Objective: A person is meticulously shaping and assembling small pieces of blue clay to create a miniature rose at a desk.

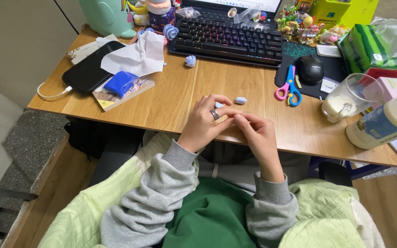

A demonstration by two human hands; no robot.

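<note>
I am seeing both hands meeting over the near edge of the desk, the left hand touching the right hand, with two small clay pieces lying just beyond them: one by the left fingertips, the other just to its right. Behind these the keyboard is sitting at the far edge, with the scissors and mouse lying to its right and the glass mug and bottle standing further right. To the left, the phone is lying beside a clay block resting on a booklet, a crumpled tissue behind it.
</note>
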